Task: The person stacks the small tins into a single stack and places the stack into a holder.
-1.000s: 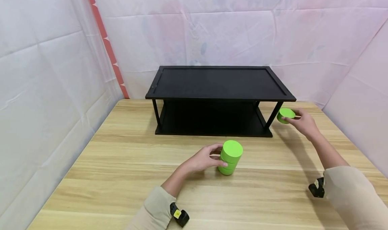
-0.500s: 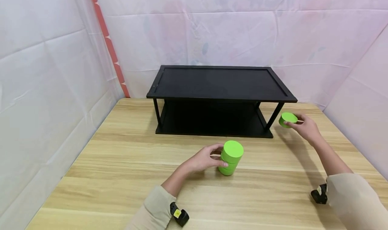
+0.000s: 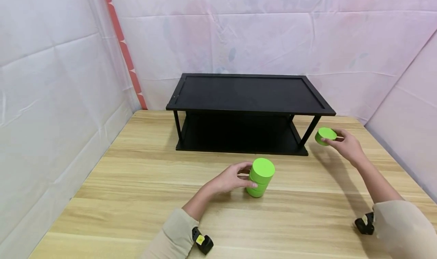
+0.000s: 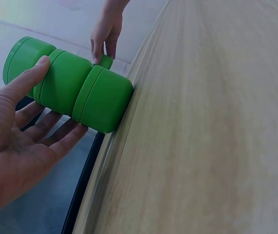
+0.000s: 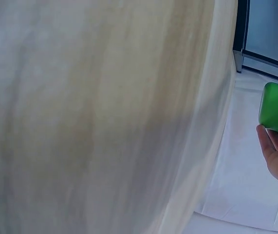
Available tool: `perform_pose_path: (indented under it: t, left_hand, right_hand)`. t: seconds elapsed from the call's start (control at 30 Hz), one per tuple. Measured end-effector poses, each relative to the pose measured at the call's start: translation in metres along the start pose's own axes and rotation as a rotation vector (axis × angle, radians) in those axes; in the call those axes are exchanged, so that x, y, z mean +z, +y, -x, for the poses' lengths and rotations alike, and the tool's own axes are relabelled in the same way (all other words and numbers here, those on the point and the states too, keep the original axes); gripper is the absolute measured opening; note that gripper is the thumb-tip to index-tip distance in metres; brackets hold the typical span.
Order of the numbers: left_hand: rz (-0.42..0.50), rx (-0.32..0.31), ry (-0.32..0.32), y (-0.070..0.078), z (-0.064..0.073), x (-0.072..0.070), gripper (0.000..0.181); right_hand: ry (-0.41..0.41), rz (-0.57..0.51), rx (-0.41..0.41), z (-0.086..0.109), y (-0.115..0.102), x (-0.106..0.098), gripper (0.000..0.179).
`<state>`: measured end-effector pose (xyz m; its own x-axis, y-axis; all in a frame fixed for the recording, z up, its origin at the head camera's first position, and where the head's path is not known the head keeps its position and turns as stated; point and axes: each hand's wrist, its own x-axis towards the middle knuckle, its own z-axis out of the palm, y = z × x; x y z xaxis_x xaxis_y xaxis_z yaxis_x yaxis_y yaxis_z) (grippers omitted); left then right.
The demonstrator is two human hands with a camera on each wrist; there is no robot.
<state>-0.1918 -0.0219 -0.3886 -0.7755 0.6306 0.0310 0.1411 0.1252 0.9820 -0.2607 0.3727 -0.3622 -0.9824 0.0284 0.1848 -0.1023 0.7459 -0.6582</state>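
Note:
Three green round canisters (image 3: 262, 175) stand stacked on the wooden table in front of the shelf. My left hand (image 3: 227, 179) grips the stack from its left side. In the left wrist view the thumb lies across the upper part of the stack (image 4: 63, 80), and the fingers curve behind it. Farther off to the right, my right hand (image 3: 349, 147) pinches a single green round canister (image 3: 326, 135) by its side, thumb in front. It is held above the table, with its shadow falling below. The right wrist view shows that canister (image 5: 274, 107) at the right edge, partly cut off.
A black two-tier shelf (image 3: 246, 94) stands at the back of the table (image 3: 143, 198). Its right front post (image 3: 310, 130) is close to the right-hand canister. White sheeting (image 3: 61, 99) encloses the table at the left, back and right.
My right hand has come slightly nearer and to the right with its canister, away from the shelf post. The left hand stays on the stack, practically unmoved.

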Motion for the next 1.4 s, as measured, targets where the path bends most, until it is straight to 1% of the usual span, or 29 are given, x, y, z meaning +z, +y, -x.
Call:
perform_pose_path:
  t: [0.23,0.57,1.07,1.23,1.4]
  left_hand:
    - [-0.001,-0.015,0.004,0.000,-0.001,0.000,0.058]
    - [-0.013,-0.007,0.002,-0.001,-0.002,-0.001,0.057]
    - [-0.022,0.001,-0.002,-0.002,-0.002,-0.002,0.058]
    - [-0.013,-0.001,-0.001,-0.002,-0.002,-0.001,0.058]
    - [-0.004,0.005,-0.001,-0.002,-0.002,0.000,0.058]
  right_hand:
    - [-0.021,-0.009,0.008,0.003,-0.004,-0.001,0.066]
    - [-0.053,-0.038,-0.008,0.006,-0.014,0.000,0.066]
    - [-0.067,-0.057,-0.042,0.011,-0.020,0.002,0.064]
    - [-0.077,-0.061,-0.044,0.014,-0.022,0.004,0.065]
    - [-0.068,-0.065,-0.052,0.016,-0.023,0.005,0.063]
